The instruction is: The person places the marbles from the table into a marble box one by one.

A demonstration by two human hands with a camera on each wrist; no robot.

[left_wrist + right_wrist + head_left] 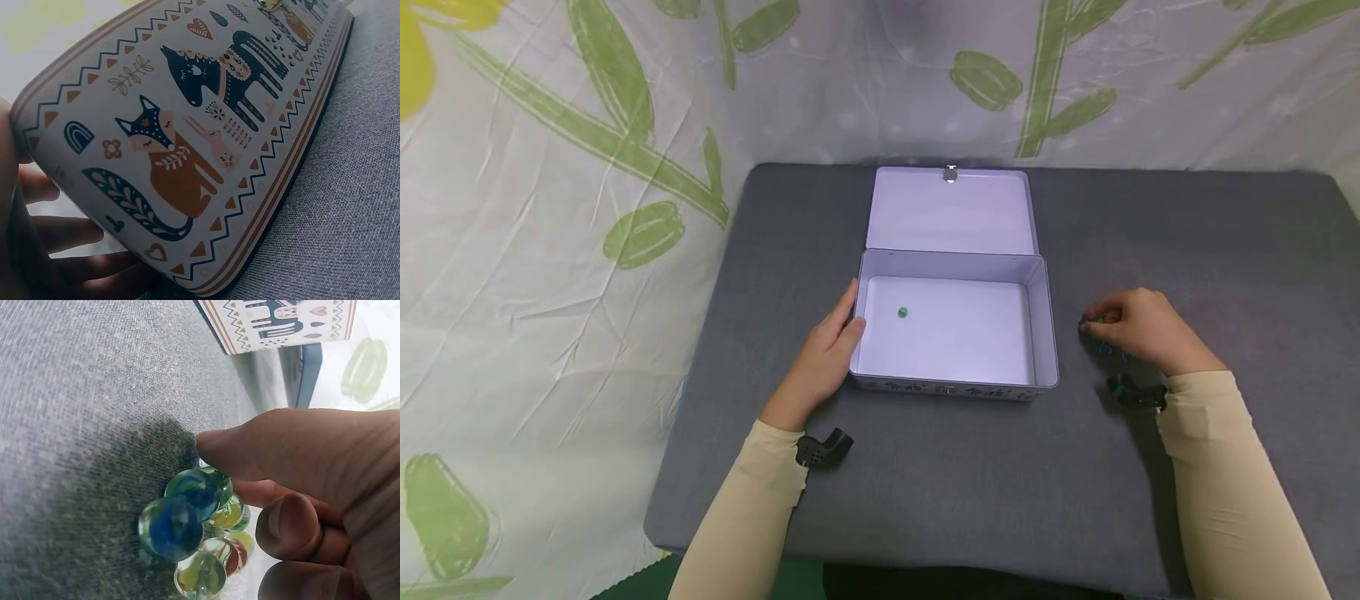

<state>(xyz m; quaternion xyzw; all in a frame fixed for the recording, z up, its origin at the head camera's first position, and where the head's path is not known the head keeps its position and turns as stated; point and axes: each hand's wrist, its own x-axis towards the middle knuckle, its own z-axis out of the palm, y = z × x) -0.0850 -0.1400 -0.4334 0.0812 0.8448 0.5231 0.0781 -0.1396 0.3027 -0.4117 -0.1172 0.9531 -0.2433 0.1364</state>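
1. While the left hand [816, 358] holds the left wall of the hinged box [955, 333], its thumb lies over the rim and its fingers lie against the outside.
2. Just right of that hand, inside the box, one green marble [902, 312] rests on the white floor.
3. Beyond the left hand, the lid [953, 212] is folded back over the desk [970, 483], its metal latch [951, 174] at the far edge.
4. Right of the box, the right hand [1142, 329] bends over a cluster of glass marbles [195, 532] on the desk; whether thumb and forefinger are clamped on one cannot be told.
5. Beneath the right thumb are a blue marble [167, 528] and a red-swirled marble [230, 556], the latter nearer the curled fingers.
6. Beside the left fingers, the box's front wall bears a printed fox [178, 178].
7. Behind each hand begins a beige sleeve [1232, 483].
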